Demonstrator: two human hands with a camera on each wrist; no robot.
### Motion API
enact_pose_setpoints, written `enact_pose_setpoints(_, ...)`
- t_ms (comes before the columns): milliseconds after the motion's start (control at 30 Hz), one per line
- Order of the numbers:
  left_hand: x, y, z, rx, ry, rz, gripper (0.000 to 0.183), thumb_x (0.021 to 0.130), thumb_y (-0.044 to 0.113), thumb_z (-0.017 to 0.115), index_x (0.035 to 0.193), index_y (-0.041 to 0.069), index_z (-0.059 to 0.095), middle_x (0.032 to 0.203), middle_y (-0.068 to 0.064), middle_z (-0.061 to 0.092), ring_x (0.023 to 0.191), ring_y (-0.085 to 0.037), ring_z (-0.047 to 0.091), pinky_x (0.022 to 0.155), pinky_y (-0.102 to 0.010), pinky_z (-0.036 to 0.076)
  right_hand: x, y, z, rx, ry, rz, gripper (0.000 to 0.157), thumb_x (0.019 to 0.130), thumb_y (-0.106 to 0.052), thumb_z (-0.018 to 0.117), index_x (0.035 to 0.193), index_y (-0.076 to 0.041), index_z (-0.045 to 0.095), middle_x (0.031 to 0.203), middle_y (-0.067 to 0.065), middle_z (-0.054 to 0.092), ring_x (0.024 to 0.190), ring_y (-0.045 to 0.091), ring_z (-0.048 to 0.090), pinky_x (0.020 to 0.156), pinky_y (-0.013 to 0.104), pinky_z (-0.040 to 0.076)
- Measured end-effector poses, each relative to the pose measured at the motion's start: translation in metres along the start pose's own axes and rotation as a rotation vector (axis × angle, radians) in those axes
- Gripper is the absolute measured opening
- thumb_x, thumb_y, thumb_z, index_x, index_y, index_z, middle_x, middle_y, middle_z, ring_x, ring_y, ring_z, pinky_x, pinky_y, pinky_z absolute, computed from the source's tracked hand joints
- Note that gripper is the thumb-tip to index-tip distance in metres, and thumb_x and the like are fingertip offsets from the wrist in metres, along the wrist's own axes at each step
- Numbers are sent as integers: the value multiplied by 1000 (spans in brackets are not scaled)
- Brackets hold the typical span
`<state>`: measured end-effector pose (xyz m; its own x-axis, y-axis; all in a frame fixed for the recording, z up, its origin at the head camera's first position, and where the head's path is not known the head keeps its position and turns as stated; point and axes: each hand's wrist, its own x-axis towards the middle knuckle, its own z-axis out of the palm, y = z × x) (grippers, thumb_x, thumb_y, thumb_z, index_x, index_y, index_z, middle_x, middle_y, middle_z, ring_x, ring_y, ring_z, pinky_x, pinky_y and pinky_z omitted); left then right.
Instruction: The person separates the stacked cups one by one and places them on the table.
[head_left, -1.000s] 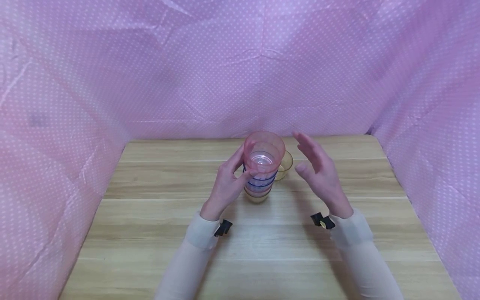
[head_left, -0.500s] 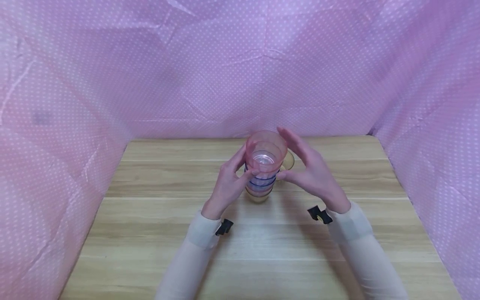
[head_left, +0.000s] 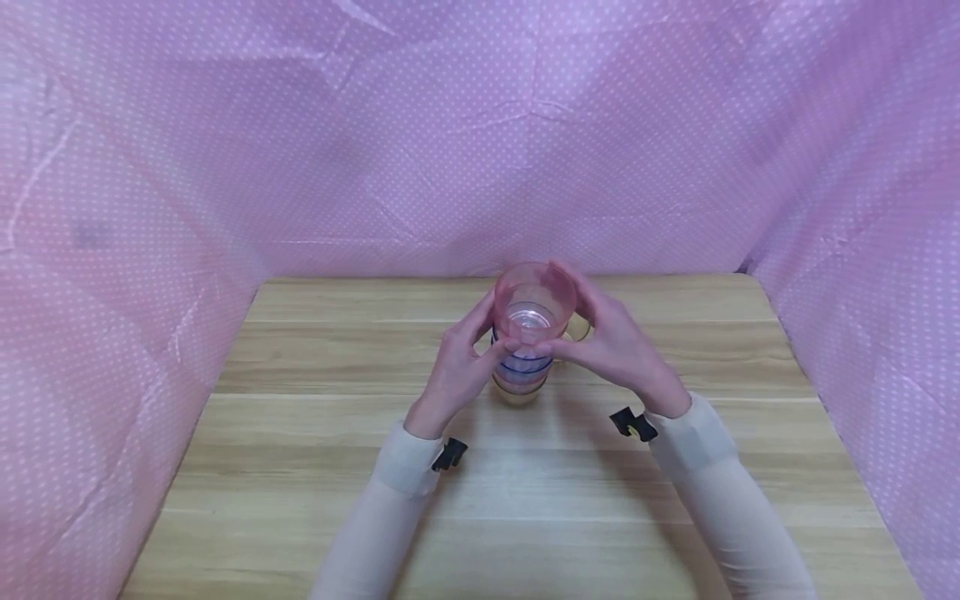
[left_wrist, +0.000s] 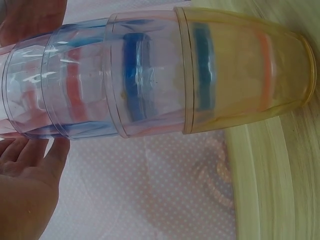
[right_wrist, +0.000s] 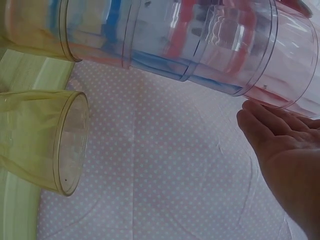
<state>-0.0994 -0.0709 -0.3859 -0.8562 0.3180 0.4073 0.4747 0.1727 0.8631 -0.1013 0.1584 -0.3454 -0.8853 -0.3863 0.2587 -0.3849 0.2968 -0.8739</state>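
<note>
A tall stack of nested see-through plastic cups (head_left: 522, 377) stands upright on the table, mouths up. Its bottom cup is yellow (left_wrist: 235, 75), with pinkish and blue-rimmed ones above. At the top is a pink cup (head_left: 534, 287). My left hand (head_left: 459, 362) curves round the upper part of the stack from the left, thumb in front. From the right, my right hand (head_left: 617, 343) holds the pink cup, thumb at its front and fingers behind. In the right wrist view, the right fingertips (right_wrist: 250, 112) lie along its lower wall.
A separate yellow cup (right_wrist: 30, 140) stands upright just behind and right of the stack, partly hidden by my right hand in the head view. The wooden table (head_left: 480, 500) ends at a pink dotted cloth (head_left: 480, 167) hanging behind and on both sides.
My right hand has come in from the right, its fingers spread at first, and has taken hold of the pink top cup. The left hand keeps its grip on the stack.
</note>
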Motion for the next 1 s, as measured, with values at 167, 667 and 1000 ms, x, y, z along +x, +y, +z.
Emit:
enact_pose_setpoints(167,0,-1,-2,-11,-17,-1,95,91,67,57,159,3,38,155,-18,49,139,-32,53,117,-37,44,2,0,0,19,1,-37,97,80,1,88,159,2,32,156,16,48,143,31,46,121,46,38)
enact_pose_setpoints(667,2,-12,-4,-66,-85,-65,105,82,73,67,160,8,39,156,-12,50,141,-27,50,119,-37,42,2,1,1,48,3,-92,94,78,9,86,157,3,36,150,19,53,136,33,53,116,42,44)
enact_pose_setpoints(1000,3,-11,-6,-26,-98,-51,78,90,7,80,158,5,41,146,-17,59,136,-28,56,117,-36,44,3,2,2,59,-1,-115,91,79,10,85,156,3,37,150,19,53,136,34,53,117,41,44)
